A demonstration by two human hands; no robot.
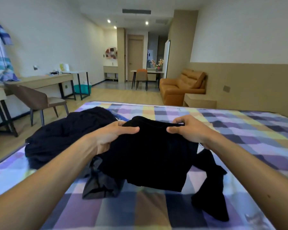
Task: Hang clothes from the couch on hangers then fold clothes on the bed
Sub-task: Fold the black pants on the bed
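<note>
Both hands pinch the top edge of a black fabric garment [150, 156], the left hand [111, 135] at its left corner and the right hand [188, 130] at its right, so it hangs between them over the checked pastel bedspread [239, 138]. A dark navy crumpled garment [65, 135] lies just to the left near the bed's edge, while bare bedspread stretches to the right.

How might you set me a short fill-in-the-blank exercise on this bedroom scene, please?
1. The left hand and the right hand each have a grip on the ____ garment, not the navy pile.
2. The navy pile lies on the ____, left of the held garment.
3. The brown chair stands at the desk on the person's ____ side.

Missing words: black; bed; left.
</note>
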